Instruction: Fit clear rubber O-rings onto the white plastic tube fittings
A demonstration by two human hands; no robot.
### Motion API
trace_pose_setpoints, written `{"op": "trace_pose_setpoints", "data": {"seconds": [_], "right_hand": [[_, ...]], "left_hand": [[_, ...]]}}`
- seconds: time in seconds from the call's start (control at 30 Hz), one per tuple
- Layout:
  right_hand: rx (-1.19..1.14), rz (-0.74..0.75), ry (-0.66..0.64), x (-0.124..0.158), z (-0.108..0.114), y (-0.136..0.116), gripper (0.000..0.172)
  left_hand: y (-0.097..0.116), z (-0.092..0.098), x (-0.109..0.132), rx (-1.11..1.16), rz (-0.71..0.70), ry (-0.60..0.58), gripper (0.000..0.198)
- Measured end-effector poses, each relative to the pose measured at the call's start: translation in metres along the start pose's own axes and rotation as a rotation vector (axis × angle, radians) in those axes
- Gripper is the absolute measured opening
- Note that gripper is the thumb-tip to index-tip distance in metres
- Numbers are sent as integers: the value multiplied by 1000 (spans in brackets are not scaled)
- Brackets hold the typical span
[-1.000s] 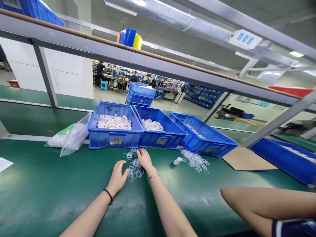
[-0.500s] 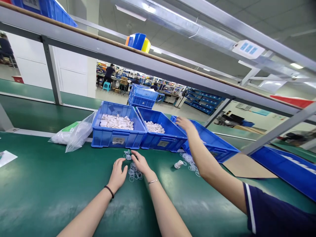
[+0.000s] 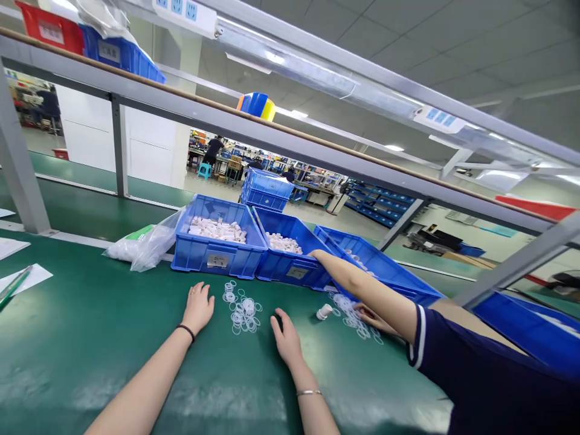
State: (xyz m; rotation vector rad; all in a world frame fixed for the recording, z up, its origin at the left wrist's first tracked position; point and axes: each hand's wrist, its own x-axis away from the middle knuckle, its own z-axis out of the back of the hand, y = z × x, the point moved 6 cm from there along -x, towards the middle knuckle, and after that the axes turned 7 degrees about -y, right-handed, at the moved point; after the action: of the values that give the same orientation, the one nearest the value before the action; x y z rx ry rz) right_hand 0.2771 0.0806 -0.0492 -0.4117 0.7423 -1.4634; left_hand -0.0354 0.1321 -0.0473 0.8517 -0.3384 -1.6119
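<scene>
My left hand (image 3: pixel 198 307) lies flat on the green table (image 3: pixel 81 338), fingers stretched out, just left of a small heap of clear plastic rings (image 3: pixel 241 312). My right hand (image 3: pixel 286 339) rests palm down to the right of that heap, fingers forward, holding nothing. Beyond the rings stand three blue bins: the left bin (image 3: pixel 217 260) and the middle bin (image 3: pixel 294 266) hold white cylindrical parts, the right bin (image 3: pixel 389 272) a few more. A single white part (image 3: pixel 324 312) lies on the table.
A co-worker's arm (image 3: pixel 362 287) in a dark sleeve reaches across from the right to the middle bin; the other hand (image 3: pixel 369 315) is on a second ring pile (image 3: pixel 351 314). Plastic bags (image 3: pixel 142 246) lie left of the bins. Paper sheets (image 3: pixel 22 279) at far left.
My hands have moved apart off the ring heap, the right drawing back toward me. The co-worker's arm dropped from over the right bin to the middle bin's edge. The view swung left.
</scene>
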Motion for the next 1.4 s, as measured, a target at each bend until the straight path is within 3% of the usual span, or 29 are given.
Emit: {"op": "trace_pose_setpoints", "data": {"seconds": [0.17,0.53,1.2,1.4], "right_hand": [[270,87,-125,-6,-12,-15,74],[217,102,-98,-9,-4,-19,57],[203,194,-32,-10,-13,-12,51],[138,201,64,-14,-6,-8,50]], "left_hand": [[2,5,4,-225,-3,-68,43],[-21,44,34,-540,160,-260,63],[-19,43,26,-599,169,-286,65],[-18,42,26,-585,168,-277,64]]}}
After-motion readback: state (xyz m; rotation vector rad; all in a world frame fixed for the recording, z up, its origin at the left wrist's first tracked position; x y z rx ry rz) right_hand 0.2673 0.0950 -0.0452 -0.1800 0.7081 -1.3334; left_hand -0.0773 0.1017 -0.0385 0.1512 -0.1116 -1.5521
